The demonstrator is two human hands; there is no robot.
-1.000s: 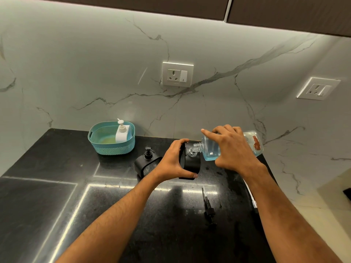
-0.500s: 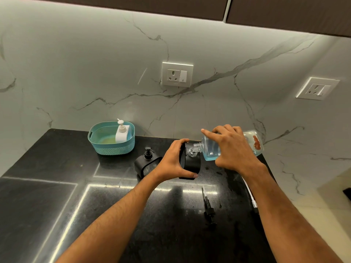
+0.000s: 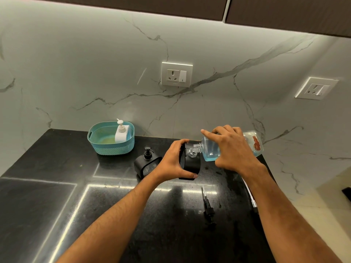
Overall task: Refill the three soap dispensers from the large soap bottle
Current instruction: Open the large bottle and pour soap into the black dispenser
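In the head view, the right hand (image 3: 230,149) is grasping the large soap bottle (image 3: 210,150), which is lying almost on its side with blue liquid gathering in the lower part near its neck; the index finger is stretched out along the top. The bottle's open mouth is sitting at the opening of a black dispenser (image 3: 191,163), and the left hand (image 3: 171,162) is wrapping around this dispenser and holding it on the black counter (image 3: 57,196). Just left of this dispenser a second black dispenser (image 3: 145,165) with its pump on is standing. Further left of it, at the wall, a teal basket (image 3: 110,147) is holding a white dispenser (image 3: 121,132) and some yellowish liquid at the bottom. In front of the held dispenser, a loose black pump (image 3: 208,207) is lying on the counter. I cannot tell how full the black dispensers are.
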